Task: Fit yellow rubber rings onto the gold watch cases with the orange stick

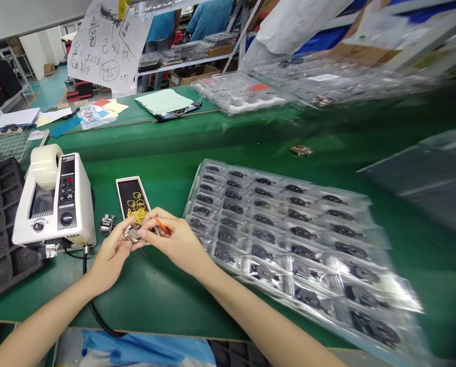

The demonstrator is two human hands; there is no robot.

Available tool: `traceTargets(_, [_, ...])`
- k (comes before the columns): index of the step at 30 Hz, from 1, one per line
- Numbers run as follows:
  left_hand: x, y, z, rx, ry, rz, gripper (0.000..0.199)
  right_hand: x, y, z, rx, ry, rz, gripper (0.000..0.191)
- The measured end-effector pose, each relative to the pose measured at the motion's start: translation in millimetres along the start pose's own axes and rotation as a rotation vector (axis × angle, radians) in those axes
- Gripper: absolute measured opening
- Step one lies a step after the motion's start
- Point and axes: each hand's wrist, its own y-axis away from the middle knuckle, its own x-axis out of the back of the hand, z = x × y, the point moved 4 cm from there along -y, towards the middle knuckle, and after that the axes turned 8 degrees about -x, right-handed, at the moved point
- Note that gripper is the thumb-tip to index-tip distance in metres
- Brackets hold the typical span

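Observation:
Between my hands is a small metallic ring-shaped part (132, 233), just in front of a white-edged box (148, 200) that has yellow rings (136, 205) in it. My left hand (113, 251) pinches the part from its left side. The fingers of my right hand (176, 241) are closed at the part's right side, and an orange-tipped tool (161, 225) sticks up from between them. The tool's lower end is hard to make out. A large clear tray (285, 216) with rows of black parts lies right of my hands.
A white tape dispenser (78, 204) and a small metal counter (106, 225) stand on the left, beside a black foam tray (2, 224). Another metallic part (301, 150) lies behind the clear tray. A clipboard (168, 103) and plastic trays (243, 92) line the back ledge.

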Motion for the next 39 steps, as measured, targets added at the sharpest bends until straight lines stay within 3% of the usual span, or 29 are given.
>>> traceTargets(10, [0.2,0.4,-3.0,0.036,-0.056,0.030,0.045,-2.9,3.9,-4.0,0.127,0.201,0.106,0.015])
traceTargets(15, [0.9,-0.7,-7.7,0.019,-0.056,0.130,0.042,-10.7,10.6,-1.5,0.224,0.289,0.173,0.016])
traceTargets(19, [1.4,-0.7,-8.3,0.008,-0.051,0.198,0.039,-12.6,13.7,1.1,0.248,0.352,0.251,0.005])
traceTargets(24, [0.8,0.8,-7.6,0.003,-0.055,0.183,0.037,-13.1,9.0,1.7,0.204,0.318,0.119,0.010])
traceTargets(28, [1.9,0.3,-3.5,-0.007,-0.226,0.061,0.022,-10.9,8.6,-3.4,0.250,0.349,0.093,0.016])
traceTargets(30, [4.2,-1.4,3.6,-0.058,-0.413,0.010,0.015,-9.5,11.7,-7.4,0.325,0.379,0.107,0.014])
traceTargets(33, [9.6,-4.5,16.6,-0.160,-0.571,0.064,0.016,-6.5,23.5,-14.5,0.527,0.435,0.203,0.005])
traceTargets(37, [14.0,-6.0,15.5,-0.028,-0.329,0.209,0.019,-11.2,46.2,-19.8,0.861,0.613,0.371,0.015])
traceTargets(39, [11.9,-4.7,11.5,0.045,-0.193,0.232,0.027,-16.6,50.6,-19.5,0.933,0.730,0.431,0.020])
